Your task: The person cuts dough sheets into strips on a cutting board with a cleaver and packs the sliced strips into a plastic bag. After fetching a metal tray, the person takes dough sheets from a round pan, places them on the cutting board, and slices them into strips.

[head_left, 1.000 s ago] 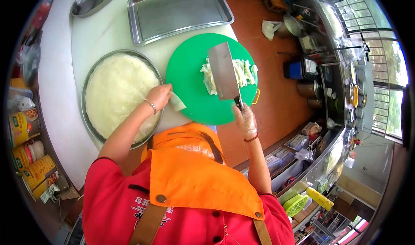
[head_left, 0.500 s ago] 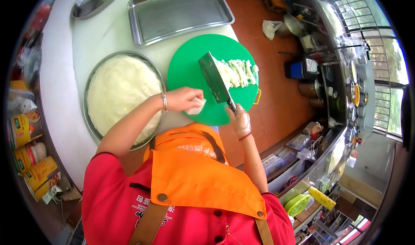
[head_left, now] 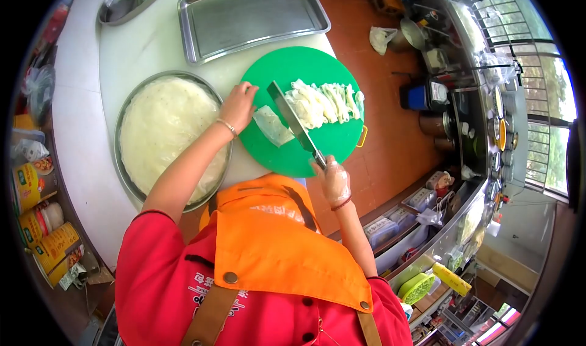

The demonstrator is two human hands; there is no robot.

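My right hand (head_left: 334, 180), in a clear glove, grips the handle of a cleaver (head_left: 292, 119). Its blade stands on edge over the round green board (head_left: 262, 154), just left of a row of pale sliced strips (head_left: 323, 104). A flat, translucent pale sheet (head_left: 273, 126) lies on the board left of the blade. My left hand (head_left: 238, 107), bare, is over the board's left edge beside that sheet, with thumb and fingers apart and nothing visible between them. To the left sits a round metal pan (head_left: 120, 154) holding a pale, smooth mass (head_left: 168, 135).
A rectangular metal tray (head_left: 253, 19) lies beyond the board, and a round metal pan (head_left: 131, 1) stands at the far left of the white table (head_left: 79, 132). Tins (head_left: 58, 251) line a shelf at left. Tiled floor (head_left: 390, 132) and a cluttered counter are at right.
My left hand moved from the pan to the board with the pale sheet, which now lies flat, then shifted up and left. The cleaver moved left off the strips.
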